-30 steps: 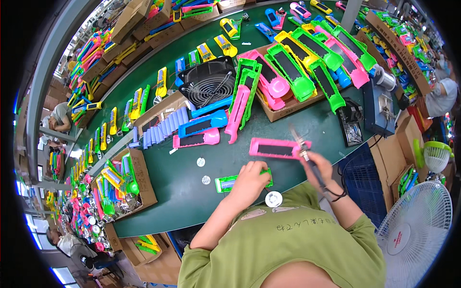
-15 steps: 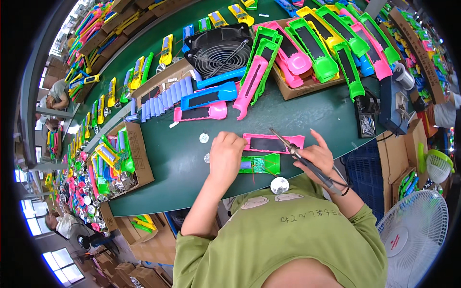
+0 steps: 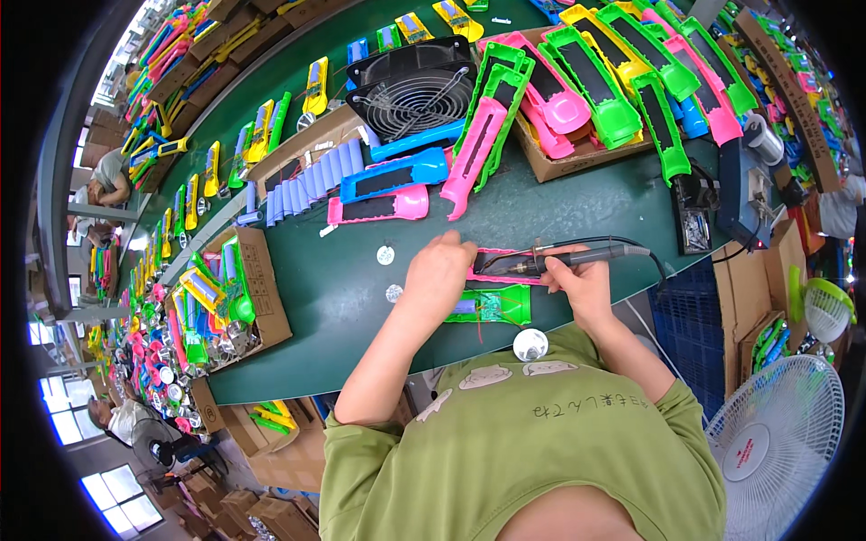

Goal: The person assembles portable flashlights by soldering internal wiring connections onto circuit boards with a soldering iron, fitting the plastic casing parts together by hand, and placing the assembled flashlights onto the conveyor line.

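My right hand [image 3: 579,284] grips a soldering iron [image 3: 577,260] with a dark handle, held nearly level, its metal tip pointing left over a pink plastic casing [image 3: 497,252]. The casing has a dark strip inside. At its left end, my left hand [image 3: 439,270] has its fingers bent and pressed together; what they hold, if anything, is hidden. Just below lies a green casing [image 3: 519,305] with a blue cell, a circuit board and thin red wires. A round silver reflector [image 3: 530,344] rests by the table's near edge.
Two small clear discs [image 3: 385,255] lie left of my left hand. Beyond are several blue cells [image 3: 311,185], a black fan [image 3: 415,101] and a carton [image 3: 577,165] heaped with coloured casings. A carton of assembled pieces [image 3: 268,302] stands left; a blue-grey soldering station [image 3: 741,203] stands right.
The soldering iron has swung from a steep slant to nearly level, its tip now lower over the pink casing. My left hand has moved slightly up and right, to the casing's end.
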`<action>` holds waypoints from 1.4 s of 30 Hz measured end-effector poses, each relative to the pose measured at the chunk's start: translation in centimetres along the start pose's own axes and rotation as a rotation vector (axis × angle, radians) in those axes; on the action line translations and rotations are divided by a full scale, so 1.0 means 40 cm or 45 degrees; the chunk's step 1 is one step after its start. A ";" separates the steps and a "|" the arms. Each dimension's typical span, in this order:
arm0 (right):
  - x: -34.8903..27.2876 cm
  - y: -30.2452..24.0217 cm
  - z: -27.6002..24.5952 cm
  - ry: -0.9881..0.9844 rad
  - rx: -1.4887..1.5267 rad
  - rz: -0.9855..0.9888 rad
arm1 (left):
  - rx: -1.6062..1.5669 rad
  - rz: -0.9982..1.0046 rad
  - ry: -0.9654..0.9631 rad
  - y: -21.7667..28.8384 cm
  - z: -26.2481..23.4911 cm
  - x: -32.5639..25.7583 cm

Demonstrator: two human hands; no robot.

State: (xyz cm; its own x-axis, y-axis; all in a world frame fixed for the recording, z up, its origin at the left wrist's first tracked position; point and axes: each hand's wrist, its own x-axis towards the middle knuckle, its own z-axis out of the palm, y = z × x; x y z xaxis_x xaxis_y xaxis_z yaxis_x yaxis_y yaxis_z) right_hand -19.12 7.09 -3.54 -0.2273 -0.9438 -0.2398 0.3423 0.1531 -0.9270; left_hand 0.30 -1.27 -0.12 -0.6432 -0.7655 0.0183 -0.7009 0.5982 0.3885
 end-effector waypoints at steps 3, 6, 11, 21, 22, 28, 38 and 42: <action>0.001 -0.003 0.009 0.013 -0.043 0.024 | 0.000 -0.009 0.024 0.000 0.004 0.000; 0.001 -0.001 0.011 0.011 -0.061 0.016 | 0.023 -0.017 0.028 0.000 0.010 -0.001; 0.001 -0.003 0.013 0.012 -0.085 0.014 | 0.079 -0.023 0.036 0.007 0.010 0.001; -0.016 0.003 -0.024 -0.001 0.029 -0.087 | 0.173 -0.042 -0.074 0.015 -0.001 0.006; -0.018 0.006 -0.026 -0.007 0.036 -0.122 | 0.172 -0.050 -0.081 0.015 -0.001 0.006; -0.061 -0.002 -0.043 0.009 -0.116 -0.422 | 0.143 -0.060 -0.062 0.010 0.008 0.010; -0.049 -0.058 -0.091 -0.081 -1.059 -0.814 | 0.131 -0.071 0.004 0.011 0.005 0.005; -0.046 -0.036 -0.101 -0.159 -1.064 -0.743 | 0.150 -0.007 0.041 0.007 -0.012 0.005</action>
State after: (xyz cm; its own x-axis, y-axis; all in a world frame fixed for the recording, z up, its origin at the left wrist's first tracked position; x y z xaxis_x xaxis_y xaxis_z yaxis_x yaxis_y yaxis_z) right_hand -22.90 9.80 -2.92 -0.0420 -0.9529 0.3002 -0.5462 -0.2297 -0.8055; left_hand 0.14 -1.39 0.45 -0.6306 -0.7747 0.0468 -0.7367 0.6165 0.2778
